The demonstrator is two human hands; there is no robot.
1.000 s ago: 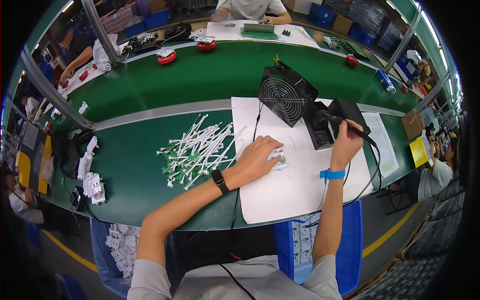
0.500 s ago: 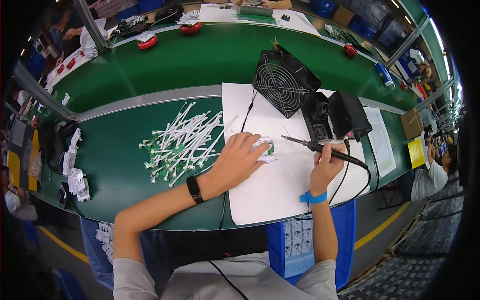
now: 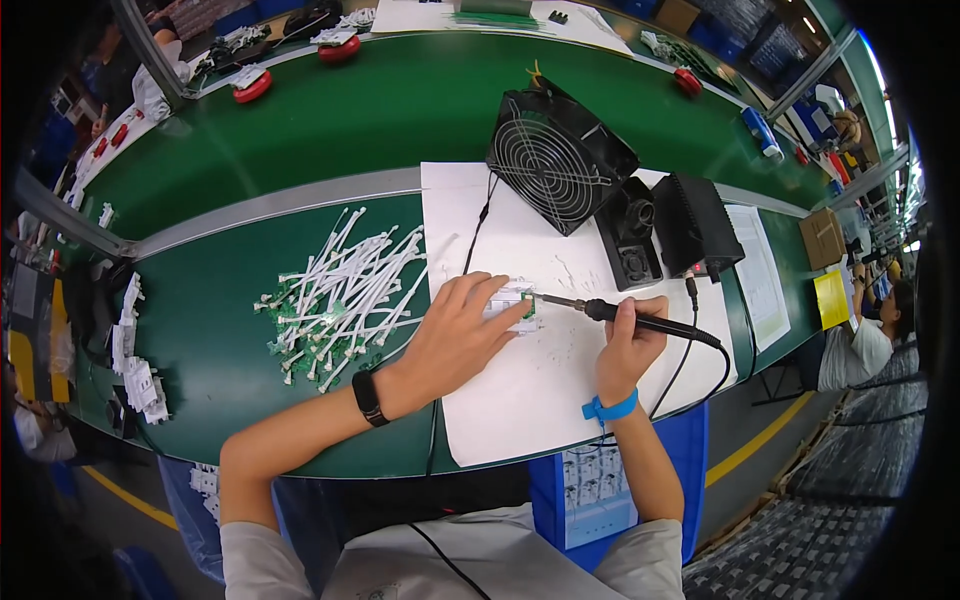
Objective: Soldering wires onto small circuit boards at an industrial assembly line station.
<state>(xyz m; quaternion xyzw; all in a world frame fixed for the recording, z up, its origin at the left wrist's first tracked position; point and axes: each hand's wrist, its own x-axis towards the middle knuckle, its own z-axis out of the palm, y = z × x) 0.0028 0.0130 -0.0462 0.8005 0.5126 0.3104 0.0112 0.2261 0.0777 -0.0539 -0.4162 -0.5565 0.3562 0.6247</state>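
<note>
One green desk (image 3: 230, 240), white sheet (image 3: 600, 400) running to its front edge; looks like soldering, so work flat on the sheet. Left hand (image 3: 448, 340) has its fingers clamped on the white part (image 3: 509, 294); pin it firmly, fingertips clear of heat. Right hand (image 3: 626, 352) is closed pen-style round the soldering iron (image 3: 598, 309); I'd steady the wrist, go light. Part sits just in from sheet's left edge, partly under left fingers, green board (image 3: 528, 306) facing the iron's tip (image 3: 552, 299); can't tell if touching.

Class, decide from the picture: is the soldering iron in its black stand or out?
Out: the right hand holds the soldering iron over the white sheet, apart from the black stand.
</note>
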